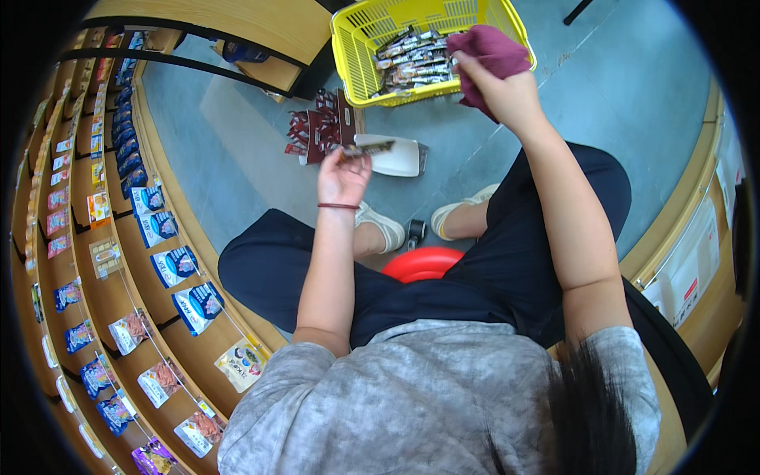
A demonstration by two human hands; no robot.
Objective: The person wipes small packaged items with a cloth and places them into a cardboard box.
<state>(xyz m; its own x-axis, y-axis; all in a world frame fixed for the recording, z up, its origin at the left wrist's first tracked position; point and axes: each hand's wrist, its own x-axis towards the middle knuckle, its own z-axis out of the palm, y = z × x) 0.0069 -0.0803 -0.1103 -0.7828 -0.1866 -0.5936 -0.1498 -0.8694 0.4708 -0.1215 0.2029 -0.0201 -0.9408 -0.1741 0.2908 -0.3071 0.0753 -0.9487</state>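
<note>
My left hand (345, 179), palm up, holds a slim dark wrapped snack packet (371, 148) by one end. A maroon cloth (494, 50) is bunched in my right hand (504, 95), above the front right corner of a yellow plastic basket (409, 97). Many similar wrapped packets (415, 62) lie in rows inside the basket, and the cloth hides some of them. Below the packet I hold, a white tray (396, 157) rests on the floor. Beside it stands an open box of dark red packets (323, 124).
Curved wooden shelves (133, 261) with bagged snacks run along my left. Another wooden shelf unit (683, 285) stands at my right. A wooden display table (255, 27) is ahead at left. A red round seat (423, 261) shows between my legs, with a black caster (417, 231) before it.
</note>
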